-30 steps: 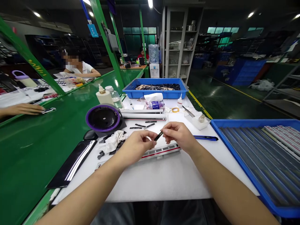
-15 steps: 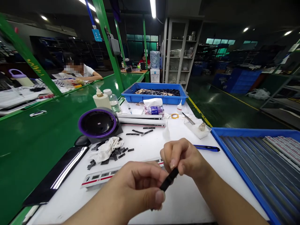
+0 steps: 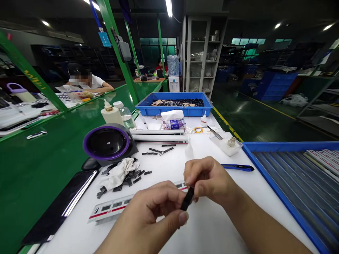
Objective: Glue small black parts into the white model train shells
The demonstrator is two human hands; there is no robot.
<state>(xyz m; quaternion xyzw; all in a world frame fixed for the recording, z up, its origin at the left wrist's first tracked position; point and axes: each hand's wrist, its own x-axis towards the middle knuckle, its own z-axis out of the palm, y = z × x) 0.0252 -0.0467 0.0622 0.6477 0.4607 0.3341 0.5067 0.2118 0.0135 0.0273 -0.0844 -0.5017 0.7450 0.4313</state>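
A small black strip [image 3: 187, 198] is held between my two hands above the white tabletop. My left hand [image 3: 159, 204] pinches its lower end between thumb and fingers. At the upper end, the fingertips of my right hand [image 3: 208, 180] close on the strip. Behind my left hand lies a white model train car side [image 3: 112, 208] with a red stripe and dark windows, partly covered by the hand. Several similar black pieces [image 3: 136, 173] lie loose beside a crumpled white cloth [image 3: 119, 173]. Further back are a few more black strips [image 3: 155, 150].
A blue utility knife [image 3: 238, 167] lies right of my right hand. Behind it stands a clear tray [image 3: 233, 150] with a small bottle. Blue bins [image 3: 258, 169] hold parts at right and back. A purple-rimmed round device [image 3: 86, 146] stands left. A co-worker [image 3: 90, 81] sits across.
The black strip has turned more upright between my fingers, and my right hand has shifted slightly. The whole view has moved a little with the head.
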